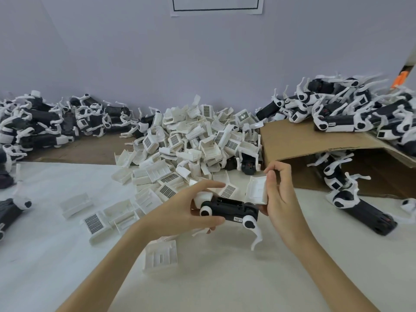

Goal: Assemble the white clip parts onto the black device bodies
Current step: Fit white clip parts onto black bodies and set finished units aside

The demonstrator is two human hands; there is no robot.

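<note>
— While both hands work low over the white table (225,278), what has the left hand (180,212) got?
— It grips a black device body (229,209) by its left end, thumb curled along the near side, fingers wrapped over the top. The body lies roughly level, with white legs at both ends.
— And the right hand (281,199)?
— It pinches a white clip part (256,190), held upright at the body's right end, its lower edge touching the black top. The thumb presses the part's right edge; the upper fingers are bent above it and hold nothing.
— Is the part seated?
— I cannot tell; it stands tilted up from the body.
— Where are the rest?
— A heap of white clip parts (193,143) sits just behind the hands against the wall. More lie scattered on the table to the left, and one lies under the left forearm (161,255). Piles of black bodies with white legs lie far left (45,124) and far right on a cardboard box (315,140), with several more beside the box.
</note>
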